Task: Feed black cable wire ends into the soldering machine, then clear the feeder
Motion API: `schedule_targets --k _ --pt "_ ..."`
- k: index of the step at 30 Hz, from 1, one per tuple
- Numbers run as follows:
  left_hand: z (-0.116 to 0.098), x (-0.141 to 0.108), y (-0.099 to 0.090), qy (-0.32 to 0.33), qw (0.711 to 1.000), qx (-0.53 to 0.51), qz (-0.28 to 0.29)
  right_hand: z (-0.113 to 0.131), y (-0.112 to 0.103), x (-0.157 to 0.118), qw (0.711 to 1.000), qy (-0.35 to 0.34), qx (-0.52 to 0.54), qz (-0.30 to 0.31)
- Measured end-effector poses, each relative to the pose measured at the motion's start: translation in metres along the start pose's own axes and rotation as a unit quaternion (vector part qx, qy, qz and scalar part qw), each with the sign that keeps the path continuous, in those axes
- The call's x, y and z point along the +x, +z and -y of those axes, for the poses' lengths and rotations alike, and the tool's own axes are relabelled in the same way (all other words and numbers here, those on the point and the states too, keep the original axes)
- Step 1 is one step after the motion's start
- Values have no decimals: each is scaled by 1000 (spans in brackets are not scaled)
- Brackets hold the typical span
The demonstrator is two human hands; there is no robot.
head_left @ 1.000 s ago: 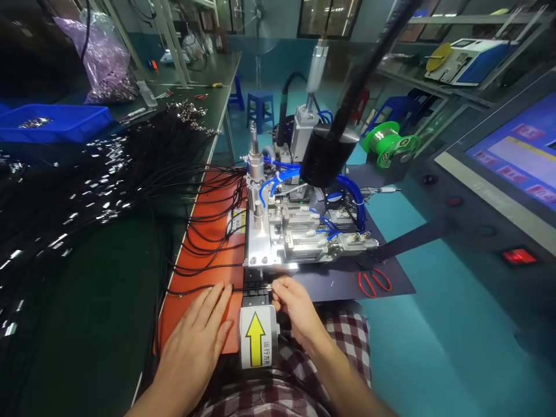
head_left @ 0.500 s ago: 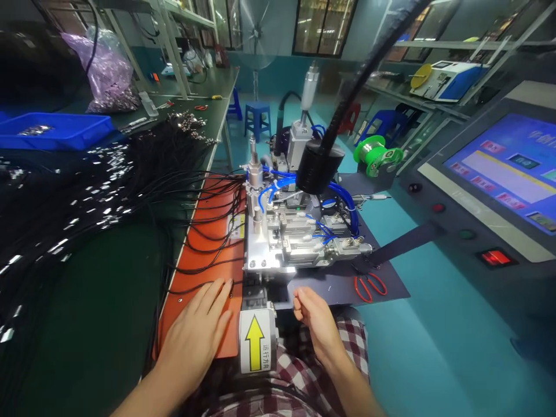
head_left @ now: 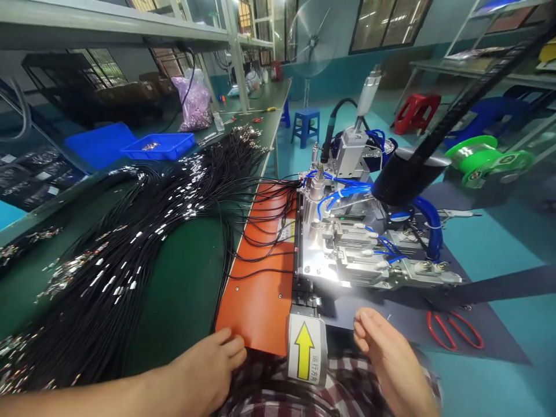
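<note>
2 bare hands now sit apart: my left hand has slid back off the thin black cable and down to the near-left corner of the flat orange mat, bottom centre of the frame. That cable has moved along and now meets the lower edge of the silver metal machine at centre, so I judge it no longer needs my fingers.

My left fingers are bent, touching or just above the mat's corner; I cannot tell whether they pinch anything. My right hand, lower right, is released and half open, its fingers loosely curled, with nothing visible in them, between the white plate with a yellow arrow and the red-handled scissors. More cables lie in a large black heap on the left.
</note>
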State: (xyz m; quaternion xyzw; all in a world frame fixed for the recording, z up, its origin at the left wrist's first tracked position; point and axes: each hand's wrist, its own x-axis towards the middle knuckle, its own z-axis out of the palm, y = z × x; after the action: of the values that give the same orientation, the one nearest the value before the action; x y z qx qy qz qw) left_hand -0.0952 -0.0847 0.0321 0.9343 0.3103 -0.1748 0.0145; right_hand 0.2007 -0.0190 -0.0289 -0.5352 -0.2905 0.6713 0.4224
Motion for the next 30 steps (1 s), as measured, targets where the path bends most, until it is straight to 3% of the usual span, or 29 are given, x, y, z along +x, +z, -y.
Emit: schedule_targets --k 2,5,9,12,15,19,22,25,30 --pt "3 -2 10 15 1000 13 4 2 5 -3 1000 -5 -5 4" --pt "10 -4 10 43 999 28 -13 5 8 -8 1000 7 -16 1" --pt "17 -6 -16 94 995 24 26 10 9 -12 1000 12 -17 -11" --pt "27 0 -42 96 994 -55 12 11 11 -13 1000 -6 -25 -11" --pt "39 14 -59 16 977 -203 -61 11 18 -15 998 -44 -44 -1" --pt "48 42 -69 -152 912 -325 -198 17 35 -21 996 -68 -49 42" --pt "46 61 -66 -197 893 -357 -190 22 47 -20 993 -87 -23 82" --pt "41 77 -63 -203 903 -349 -146 23 52 -14 993 -97 8 60" --pt "31 105 -73 -146 920 -329 -155 20 52 -10 995 -96 13 33"
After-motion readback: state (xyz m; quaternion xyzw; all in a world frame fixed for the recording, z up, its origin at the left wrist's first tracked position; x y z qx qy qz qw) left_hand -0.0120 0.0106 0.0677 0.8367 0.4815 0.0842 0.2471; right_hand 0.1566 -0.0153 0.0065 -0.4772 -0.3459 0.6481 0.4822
